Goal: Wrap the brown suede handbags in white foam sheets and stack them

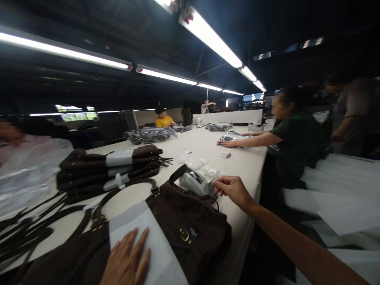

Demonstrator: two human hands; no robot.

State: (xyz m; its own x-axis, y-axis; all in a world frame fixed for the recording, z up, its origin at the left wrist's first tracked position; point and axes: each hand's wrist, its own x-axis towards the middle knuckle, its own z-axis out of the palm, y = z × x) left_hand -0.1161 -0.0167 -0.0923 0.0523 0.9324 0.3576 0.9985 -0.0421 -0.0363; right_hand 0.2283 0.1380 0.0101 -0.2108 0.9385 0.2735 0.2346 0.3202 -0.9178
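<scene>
A dark brown handbag [187, 221] lies on the table below me, with a sheet of white paper [148, 233] wrapped across its middle. Spread flat on that paper, my left hand [126, 257] presses with its fingers apart. My right hand [233, 190] is closed in a pinch at the front end of a grey tape dispenser [196, 183], which stands just beyond the bag. Whatever is between those fingertips is too small to make out. The bag's handles [124, 190] loop out on its far left side.
Stacked brown bags with paper bands [113, 170] lie at left, beside clear plastic [32, 174]. Plastic-wrapped bags [151, 134] rest farther along the white table [240, 166]. At right, a co-worker [299, 134] handles a wrapped bag [233, 137]; white sheets [341, 194] are piled nearer me.
</scene>
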